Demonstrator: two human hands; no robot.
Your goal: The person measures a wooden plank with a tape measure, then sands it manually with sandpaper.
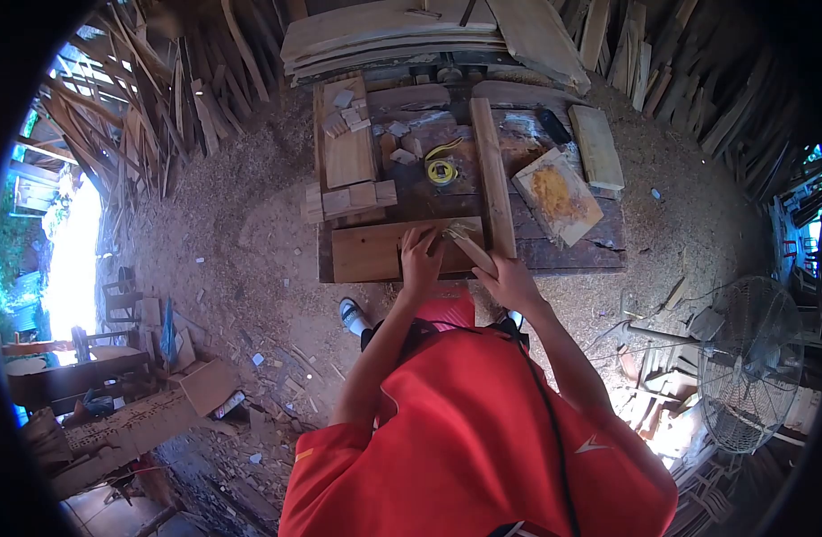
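The flat board [366, 252] lies on the table [568, 257], on the near side of the tape measure [441, 173]. The hands are apart: the right hand [511, 281] grips a wooden stick [474, 251], its pale tip over the board; the left hand [421, 262] rests on the board, but whether it grips cannot be told. Right of the tape measure, a long bar [490, 170] stands between it and a stained board [554, 192], its near end crowding the right hand. Left of the tape measure lie small blocks [350, 199]; well beyond it, stacked planks [384, 43].
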